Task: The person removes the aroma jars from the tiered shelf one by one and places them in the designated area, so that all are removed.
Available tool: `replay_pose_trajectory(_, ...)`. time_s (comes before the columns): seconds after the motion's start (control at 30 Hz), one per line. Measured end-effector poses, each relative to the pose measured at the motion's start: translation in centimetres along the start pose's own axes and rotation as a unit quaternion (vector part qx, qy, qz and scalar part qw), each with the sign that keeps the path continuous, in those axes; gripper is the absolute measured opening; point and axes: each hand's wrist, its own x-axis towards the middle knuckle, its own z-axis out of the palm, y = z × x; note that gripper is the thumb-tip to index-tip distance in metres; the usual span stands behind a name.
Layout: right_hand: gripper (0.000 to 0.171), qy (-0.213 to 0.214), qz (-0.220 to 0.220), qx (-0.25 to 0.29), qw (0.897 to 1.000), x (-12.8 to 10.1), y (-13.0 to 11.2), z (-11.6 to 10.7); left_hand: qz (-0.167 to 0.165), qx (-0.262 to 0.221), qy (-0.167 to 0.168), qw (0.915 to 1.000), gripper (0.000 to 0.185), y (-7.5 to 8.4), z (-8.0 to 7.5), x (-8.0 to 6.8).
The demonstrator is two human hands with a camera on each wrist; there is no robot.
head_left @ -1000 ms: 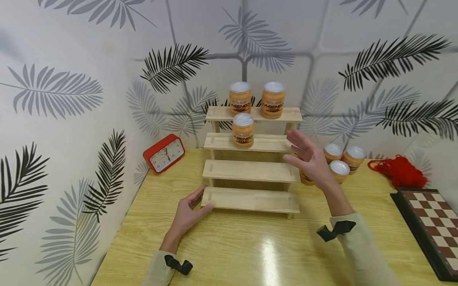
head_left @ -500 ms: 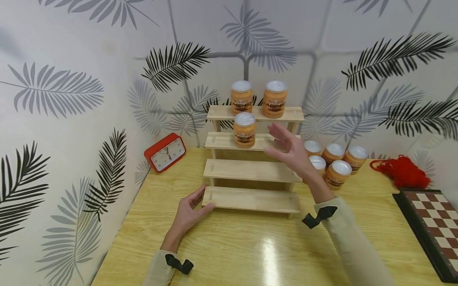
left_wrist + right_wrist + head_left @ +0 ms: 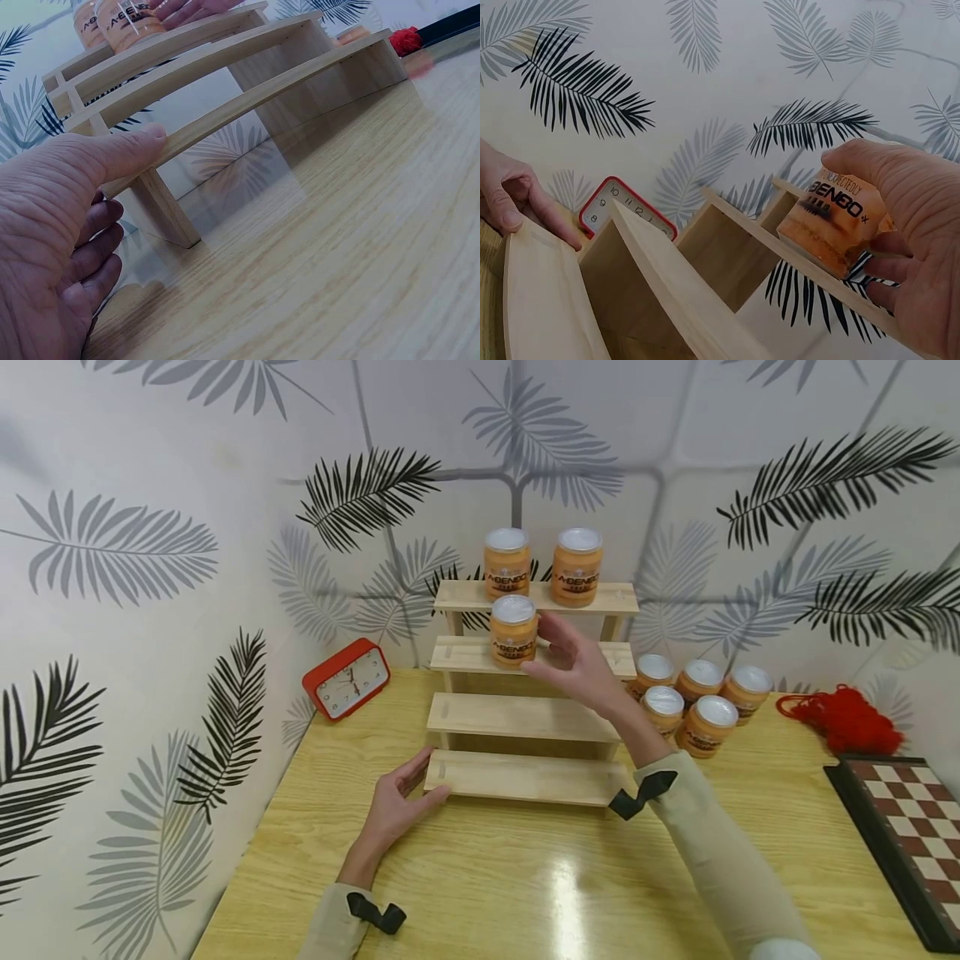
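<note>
A stepped wooden rack (image 3: pixel 525 718) stands on the yellow table (image 3: pixel 525 885). One orange jar with a white lid (image 3: pixel 513 631) sits on the second step from the top. My right hand (image 3: pixel 543 650) curls round its right side; in the right wrist view the thumb lies over the jar (image 3: pixel 825 214) and the fingers (image 3: pixel 900 270) wrap beneath it. My left hand (image 3: pixel 427 777) rests on the table with its thumb (image 3: pixel 127 146) against the left end of the bottom step (image 3: pixel 247 101), its fingers relaxed. Two more jars (image 3: pixel 504 562) (image 3: pixel 576 566) stand on the top step.
Several orange jars (image 3: pixel 693 702) cluster on the table right of the rack. A red clock (image 3: pixel 347 679) leans by the left wall. Red yarn (image 3: pixel 843 718) and a chessboard (image 3: pixel 907 835) lie at the far right. Leaf-patterned walls close off the back and left.
My right hand has swung left from near the jars on the table to the jar on the second step and closed round it. The left hand has stayed put.
</note>
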Motion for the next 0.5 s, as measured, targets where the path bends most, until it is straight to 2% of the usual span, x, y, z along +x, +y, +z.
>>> replay_pose_trajectory(0.27, 0.079, -0.011, 0.012, 0.006, 1.0, 1.2, -0.4, 0.7, 0.002, -0.002, 0.0, 1.0, 0.073, 0.2, 0.0, 0.0)
replay_pose_trajectory(0.5, 0.077, -0.02, 0.04, 0.025, 0.999, 2.0, -0.5, 1.2, -0.001, -0.003, 0.001, 1.0, 0.073, 0.1, 0.0, 0.0)
